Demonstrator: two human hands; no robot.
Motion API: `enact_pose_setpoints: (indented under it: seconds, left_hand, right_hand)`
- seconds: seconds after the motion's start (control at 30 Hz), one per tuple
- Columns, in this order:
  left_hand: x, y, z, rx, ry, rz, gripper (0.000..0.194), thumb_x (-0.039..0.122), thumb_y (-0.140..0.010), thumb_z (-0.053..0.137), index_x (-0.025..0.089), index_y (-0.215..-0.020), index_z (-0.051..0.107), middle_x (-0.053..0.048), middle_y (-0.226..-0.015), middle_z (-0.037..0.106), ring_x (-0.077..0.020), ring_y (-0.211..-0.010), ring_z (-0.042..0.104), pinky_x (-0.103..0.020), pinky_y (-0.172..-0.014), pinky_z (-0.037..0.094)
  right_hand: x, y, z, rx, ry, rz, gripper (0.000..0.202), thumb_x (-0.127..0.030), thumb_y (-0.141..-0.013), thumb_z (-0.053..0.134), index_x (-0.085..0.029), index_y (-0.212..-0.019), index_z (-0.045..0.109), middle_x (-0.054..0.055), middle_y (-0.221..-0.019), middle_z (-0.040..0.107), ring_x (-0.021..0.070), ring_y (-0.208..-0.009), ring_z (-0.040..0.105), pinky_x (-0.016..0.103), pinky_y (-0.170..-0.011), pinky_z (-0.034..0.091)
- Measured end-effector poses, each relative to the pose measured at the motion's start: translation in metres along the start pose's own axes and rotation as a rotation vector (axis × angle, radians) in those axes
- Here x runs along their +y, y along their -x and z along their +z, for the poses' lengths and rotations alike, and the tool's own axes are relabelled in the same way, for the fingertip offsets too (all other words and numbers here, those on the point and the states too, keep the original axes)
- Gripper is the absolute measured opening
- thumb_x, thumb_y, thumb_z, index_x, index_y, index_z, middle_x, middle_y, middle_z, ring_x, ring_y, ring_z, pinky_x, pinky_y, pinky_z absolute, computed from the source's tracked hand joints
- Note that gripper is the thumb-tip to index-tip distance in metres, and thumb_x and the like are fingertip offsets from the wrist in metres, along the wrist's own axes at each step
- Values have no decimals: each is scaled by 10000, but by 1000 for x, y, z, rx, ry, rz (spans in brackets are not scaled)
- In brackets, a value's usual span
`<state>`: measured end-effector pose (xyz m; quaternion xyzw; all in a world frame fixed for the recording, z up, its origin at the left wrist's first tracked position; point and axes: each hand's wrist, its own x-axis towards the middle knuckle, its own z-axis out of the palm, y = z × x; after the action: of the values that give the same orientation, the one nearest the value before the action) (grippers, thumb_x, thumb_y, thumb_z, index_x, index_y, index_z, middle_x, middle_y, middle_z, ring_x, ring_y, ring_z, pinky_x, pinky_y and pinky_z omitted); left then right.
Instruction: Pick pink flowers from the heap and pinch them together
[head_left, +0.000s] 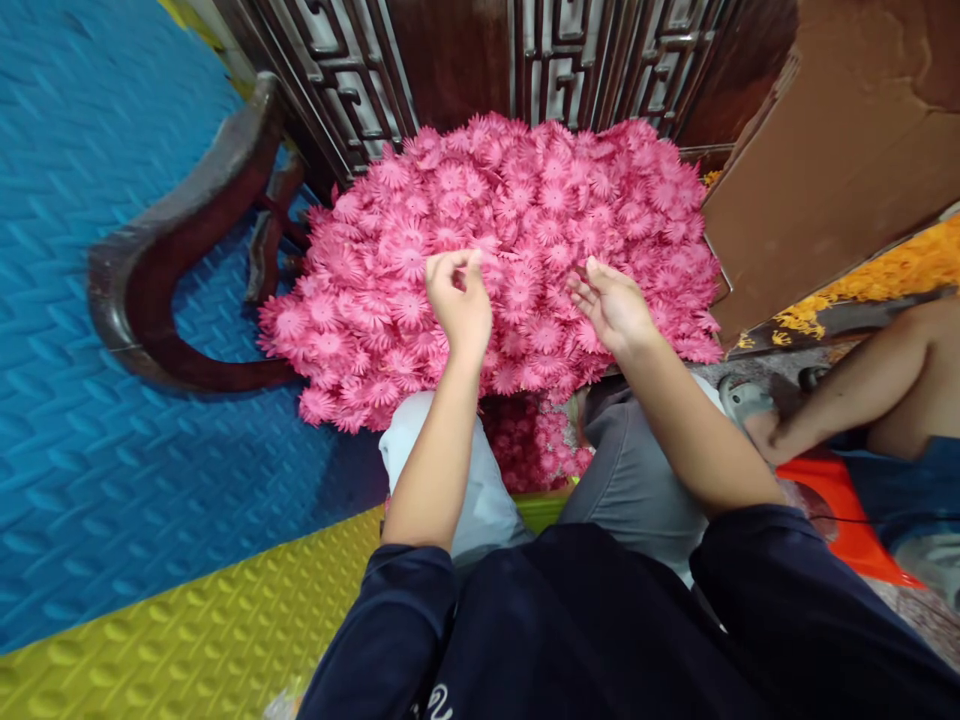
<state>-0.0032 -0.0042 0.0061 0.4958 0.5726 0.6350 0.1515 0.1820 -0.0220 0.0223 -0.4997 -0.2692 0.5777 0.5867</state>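
Observation:
A broad heap of pink artificial flowers (525, 200) spreads in front of me, reaching down over my knees. Above its middle is my left hand (459, 300), its thumb and index finger pressed together in a pinch; whatever lies between them is too small to make out. To its right, my right hand (611, 305) hovers over the flowers with its palm turned inward and its fingers apart, nothing visible in it. A gap separates the two hands. More pink flowers (551, 445) show low down between my legs.
A dark curved wooden armrest (150, 250) stands at the left on blue matting (75, 450). Behind the heap are carved wooden panels (465, 60). A brown board (832, 150) leans at the right, near orange flowers (892, 270). Another person's leg (855, 380) is at the right.

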Motion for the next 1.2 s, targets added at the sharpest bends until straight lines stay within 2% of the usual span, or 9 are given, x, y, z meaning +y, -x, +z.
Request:
enact_pose_setpoints:
  seconds: [0.07,0.13,0.23,0.3,0.4,0.53,0.73,0.87,1.2]
  left_hand:
    - [-1,-3,-5,105,-79,-13,167,363,-885,619,211,-830,660,-44,-930,573,-180,-916,566,-321,-894,465]
    - [2,0,-8,81,-160,3,162,377,-858,653,234,-930,679,-56,-1011,586,-217,-1004,573,-370,-958,446]
    - [12,13,-5,-68,-243,73,184,391,-840,672,250,-957,686,-63,-1023,631,-265,-1087,570,-433,-1005,409]
    - [19,22,0,-185,-267,130,167,399,-849,662,239,-876,700,-55,-947,669,-268,-1048,590,-452,-1003,395]
    - [25,30,6,-320,-212,164,171,380,-864,650,232,-807,715,-33,-878,700,-226,-933,627,-408,-941,425]
    - [24,29,8,-417,-42,104,88,295,-814,713,222,-767,730,-9,-809,693,-162,-801,619,-308,-798,471]
    - [20,22,8,-465,92,5,84,174,-757,740,204,-682,716,14,-707,648,-127,-680,563,-273,-693,463]
    - [19,21,10,-460,131,-1,120,163,-774,723,206,-667,690,16,-700,627,-132,-696,559,-271,-707,462]
    - [21,24,15,-527,275,-223,96,198,-833,682,183,-739,691,6,-794,715,-129,-809,643,-254,-814,475]
  right_hand:
    - [1,0,-1,-2,16,3,92,-241,-880,615,-220,-791,603,-54,-743,655,55,-700,646,185,-716,513]
    - [3,2,0,-25,33,16,47,-244,-860,649,-227,-821,628,-53,-768,671,57,-705,656,202,-742,522]
    - [6,7,4,-71,22,20,43,-229,-834,686,-228,-815,648,-55,-793,693,64,-720,672,236,-831,533]
    - [7,12,8,-88,0,25,64,-196,-846,668,-222,-789,652,-60,-767,699,64,-708,678,241,-856,535]
    - [7,18,14,-122,-8,60,121,-156,-863,633,-210,-758,660,-59,-724,707,62,-691,682,240,-875,536]
    - [8,21,18,-173,-4,78,92,-154,-806,701,-197,-726,686,-42,-721,729,60,-686,676,247,-921,530]
    - [14,17,16,-215,20,72,107,-235,-692,815,-215,-717,713,-45,-715,736,62,-685,679,212,-818,550]
    - [13,17,14,-225,71,54,109,-276,-726,793,-213,-754,708,-31,-753,738,75,-698,687,226,-800,544]
    - [3,19,17,-191,-10,74,128,-240,-829,700,-207,-741,613,-72,-689,657,56,-623,640,236,-851,538]
